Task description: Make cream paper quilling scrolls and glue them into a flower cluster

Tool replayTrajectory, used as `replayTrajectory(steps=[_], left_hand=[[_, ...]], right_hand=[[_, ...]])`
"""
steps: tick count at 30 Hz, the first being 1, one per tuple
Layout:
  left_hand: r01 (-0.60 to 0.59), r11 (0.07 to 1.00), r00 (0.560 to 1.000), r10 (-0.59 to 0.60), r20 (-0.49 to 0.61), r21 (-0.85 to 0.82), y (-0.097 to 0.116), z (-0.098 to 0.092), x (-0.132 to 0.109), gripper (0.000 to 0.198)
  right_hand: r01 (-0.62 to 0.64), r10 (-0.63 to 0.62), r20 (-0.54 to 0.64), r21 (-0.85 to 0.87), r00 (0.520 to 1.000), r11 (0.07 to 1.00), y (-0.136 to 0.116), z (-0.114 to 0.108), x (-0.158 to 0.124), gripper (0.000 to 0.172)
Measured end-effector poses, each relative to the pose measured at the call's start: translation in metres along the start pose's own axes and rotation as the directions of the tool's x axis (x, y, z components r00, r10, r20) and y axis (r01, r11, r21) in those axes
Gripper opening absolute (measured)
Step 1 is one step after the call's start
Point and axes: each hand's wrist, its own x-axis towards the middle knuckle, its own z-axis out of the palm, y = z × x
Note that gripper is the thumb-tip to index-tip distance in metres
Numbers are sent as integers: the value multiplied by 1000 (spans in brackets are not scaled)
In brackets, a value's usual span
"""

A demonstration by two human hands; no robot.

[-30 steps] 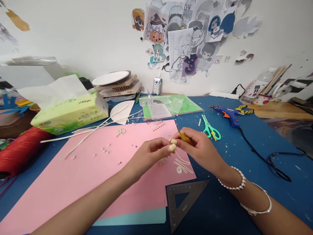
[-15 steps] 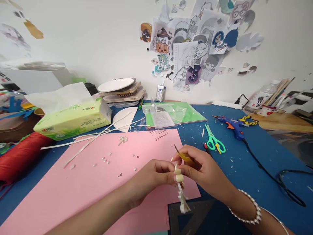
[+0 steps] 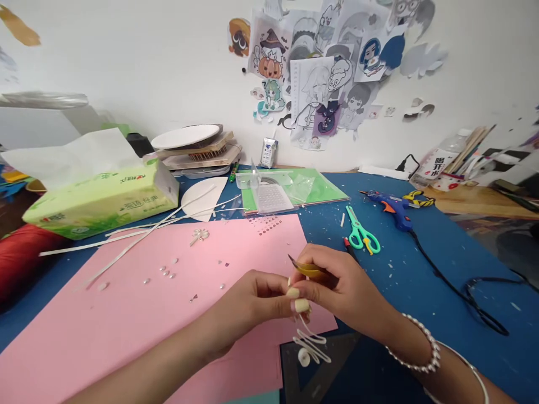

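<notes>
Quick update: compared w/ half a sec ago, the white looped piece (image 3: 310,343) has swung round — it was edge-on then, now its loops and round disc face the cam, and the whole view has shifted a bit.

Fingers first: left hand (image 3: 265,297) has thumb and index pinched shut, w/ the piece hanging right under the nails. Right hand (image 3: 337,275) is closed too, thumb tip meeting the left's, yellow tweezers (image 3: 314,271) tucked in its grip w/ the point aimed up-left, away from the piece. What exactly sits between the fingertips is hidden, so can't tell.

The piece dangles in front of the dark set square (image 3: 290,373), just off the pink paper (image 3: 138,314). Out on the paper: loose pearls (image 3: 165,272), plus a similar white ornament (image 3: 201,235) lying near the top edge.

Progress, IMO: that ornament looks more or less done, and the one in hand looks partway — loops are there, no pearl visible on it from here tho. Pearls and white strips (image 3: 71,248) are still unused, so prob more left to do. Scissors (image 3: 357,227) and glue gun (image 3: 391,207) lie off to the right, untouched atm.
</notes>
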Motion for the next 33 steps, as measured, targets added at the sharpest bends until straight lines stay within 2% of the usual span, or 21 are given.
replayTrajectory(steps=[4,10,15,19,22,28,33], left_hand=[[13,999,997,-9,76,-50,-1,1,-4,9],[55,998,997,-54,54,-13,-3,1,-3,7],[13,999,997,-16,80,41,-4,1,-2,13],[-5,999,998,3,69,38,-3,0,-2,13],[-9,1000,999,10,49,-27,-3,-1,0,13],[15,976,993,11,120,-216,-8,-3,1,13],[44,968,990,-9,141,-245,-9,-3,0,10]], right_hand=[[-44,15,155,186,988,982,-1,-6,-1,11],[-54,28,152,171,988,984,-1,-7,-2,14],[-34,8,187,137,982,990,1,-6,-4,11],[-12,7,115,42,993,999,2,-5,-3,16],[15,-15,23,-27,1000,1000,1,-4,-1,20],[207,-205,-56,31,977,978,2,-1,0,5],[327,-329,-100,-37,939,944,6,3,-2,3]])
